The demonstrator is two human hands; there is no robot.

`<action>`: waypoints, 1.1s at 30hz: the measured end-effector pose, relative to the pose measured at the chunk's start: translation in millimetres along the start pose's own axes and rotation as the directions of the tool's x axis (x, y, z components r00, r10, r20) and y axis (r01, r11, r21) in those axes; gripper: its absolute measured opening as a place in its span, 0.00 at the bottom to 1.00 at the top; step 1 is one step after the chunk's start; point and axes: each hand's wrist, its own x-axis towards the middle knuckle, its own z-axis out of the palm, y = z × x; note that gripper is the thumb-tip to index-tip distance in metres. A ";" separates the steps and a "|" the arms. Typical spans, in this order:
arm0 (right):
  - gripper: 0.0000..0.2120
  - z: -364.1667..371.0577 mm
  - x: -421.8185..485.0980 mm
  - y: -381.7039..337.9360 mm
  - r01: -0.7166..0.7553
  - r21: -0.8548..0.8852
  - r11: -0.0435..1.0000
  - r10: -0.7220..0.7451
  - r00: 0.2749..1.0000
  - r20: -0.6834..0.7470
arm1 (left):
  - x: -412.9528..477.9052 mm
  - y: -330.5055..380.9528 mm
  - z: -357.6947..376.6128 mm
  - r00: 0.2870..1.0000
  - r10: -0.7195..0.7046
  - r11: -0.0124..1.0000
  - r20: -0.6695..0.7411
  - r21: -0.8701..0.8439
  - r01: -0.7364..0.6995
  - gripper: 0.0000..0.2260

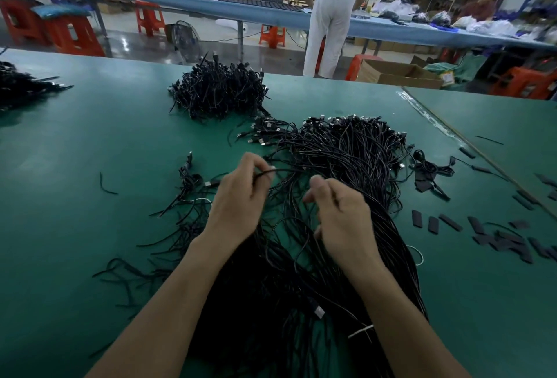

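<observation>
The left hand (pixel 241 196) pinches one black cable (pixel 286 170), lifted off the loose bundle (pixel 346 160) by the near edge of the worktop (pixel 90 151), probably to separate it. The right hand (pixel 340 217) curls above the bundle; whether it grips anything I cannot tell.

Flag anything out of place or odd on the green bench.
Mostly one colour, so the white bits stand out: a white tie lying across the black cable bundle near the bottom edge, and a thin white loop at the bundle's right side. Short black offcuts lie scattered on the mat left.
</observation>
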 end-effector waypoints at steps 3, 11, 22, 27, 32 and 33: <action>0.18 -10.3 7.0 7.4 -0.029 0.076 0.997 0.039 0.991 -0.129 | 1.4 -8.1 -1.5 0.964 -0.222 0.953 -0.146 -0.241 0.183 0.10; 0.08 -18.0 14.9 23.7 -0.060 -0.038 0.997 0.058 0.997 -0.057 | 7.9 9.2 -16.7 0.992 -0.111 0.970 -0.055 -0.222 0.097 0.17; 0.13 -10.3 9.3 3.4 -0.031 0.502 0.864 -0.092 0.972 0.218 | -13.1 13.4 -30.8 0.802 -0.201 0.713 0.562 -0.478 0.513 0.25; 0.19 -9.2 10.1 2.7 -0.164 0.592 0.789 -0.053 0.942 0.332 | -16.3 6.6 -30.0 0.925 -0.265 0.869 0.272 -0.349 0.352 0.19; 0.16 -0.6 8.3 -3.3 -0.294 0.607 0.739 -0.014 0.893 0.450 | -16.5 8.9 -28.2 0.978 -0.190 0.947 0.085 -0.249 0.206 0.12; 0.15 -0.9 8.3 -3.1 -0.328 0.604 0.727 0.004 0.881 0.474 | -16.1 10.4 -28.8 0.981 -0.182 0.951 0.067 -0.241 0.193 0.12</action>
